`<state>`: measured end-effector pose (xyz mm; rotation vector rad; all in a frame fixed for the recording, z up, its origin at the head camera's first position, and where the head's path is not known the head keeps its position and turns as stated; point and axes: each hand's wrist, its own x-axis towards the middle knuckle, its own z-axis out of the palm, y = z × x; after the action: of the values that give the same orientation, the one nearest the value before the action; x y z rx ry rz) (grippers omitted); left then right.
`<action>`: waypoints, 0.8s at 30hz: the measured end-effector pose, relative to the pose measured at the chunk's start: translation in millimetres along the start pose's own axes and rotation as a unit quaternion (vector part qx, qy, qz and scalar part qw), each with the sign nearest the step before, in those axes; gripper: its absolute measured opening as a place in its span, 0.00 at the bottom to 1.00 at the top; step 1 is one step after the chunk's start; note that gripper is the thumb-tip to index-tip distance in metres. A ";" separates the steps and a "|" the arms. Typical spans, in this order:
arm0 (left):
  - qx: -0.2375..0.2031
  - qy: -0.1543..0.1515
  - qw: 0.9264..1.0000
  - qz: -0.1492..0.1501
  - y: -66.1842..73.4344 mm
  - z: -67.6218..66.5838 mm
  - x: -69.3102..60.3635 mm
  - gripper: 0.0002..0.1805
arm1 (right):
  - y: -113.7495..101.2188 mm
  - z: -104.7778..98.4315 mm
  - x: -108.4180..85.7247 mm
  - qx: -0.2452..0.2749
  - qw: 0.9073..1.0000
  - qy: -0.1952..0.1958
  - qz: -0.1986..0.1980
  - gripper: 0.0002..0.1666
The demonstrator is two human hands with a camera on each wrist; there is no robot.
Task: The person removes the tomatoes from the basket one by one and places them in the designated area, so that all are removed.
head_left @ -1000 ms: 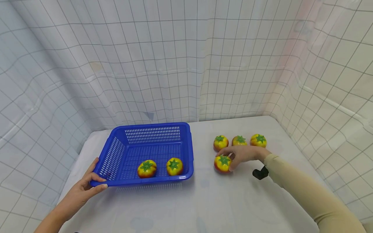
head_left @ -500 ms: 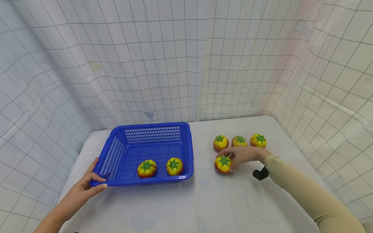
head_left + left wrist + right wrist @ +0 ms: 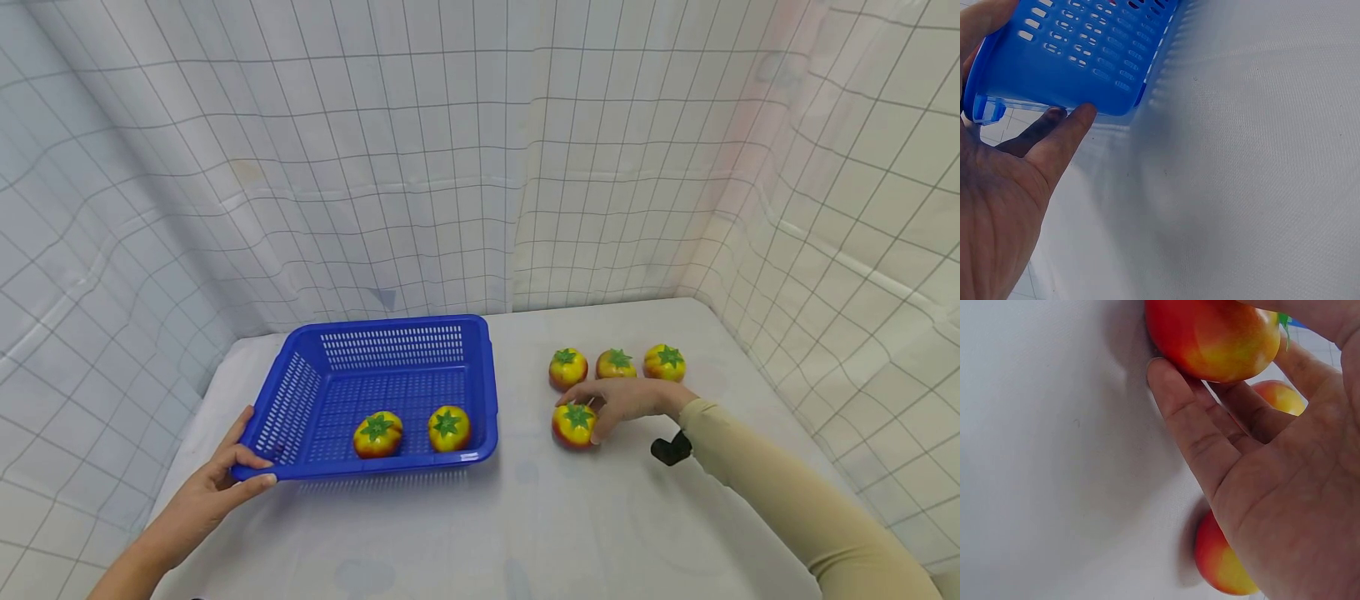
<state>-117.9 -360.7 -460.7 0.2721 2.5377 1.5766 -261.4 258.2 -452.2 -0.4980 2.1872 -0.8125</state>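
White gridded curtains (image 3: 420,167) enclose a cloth-covered desk (image 3: 450,542). Toward eight o'clock in the head view sits a blue basket (image 3: 360,470) with two red-and-yellow fruits (image 3: 378,437) inside, at six and four o'clock. The person's left hand (image 3: 201,500) grasps the basket's corner at eight o'clock. Near five o'clock, the right hand (image 3: 630,398) has its grip clasped about a matching fruit (image 3: 573,429), low over or on the desk; I cannot tell which. From that one, three more fruits (image 3: 665,365) lie at twelve, one and two o'clock.
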 end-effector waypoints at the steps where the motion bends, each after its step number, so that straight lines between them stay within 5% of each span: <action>1: 0.002 0.001 1.000 -0.001 0.2 -0.1 0.0 0.10 | 0.0 0.1 0.0 0.000 1.000 0.000 0.000 0.37; 24: 0.006 0.001 1.000 -0.010 0.7 -0.7 0.1 0.11 | 1.8 -0.5 -2.3 0.001 1.000 0.002 -0.004 0.38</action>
<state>-118.1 -361.0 -459.7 0.2453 2.5425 1.5564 -260.4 261.0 -452.0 -0.5048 2.1892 -0.8213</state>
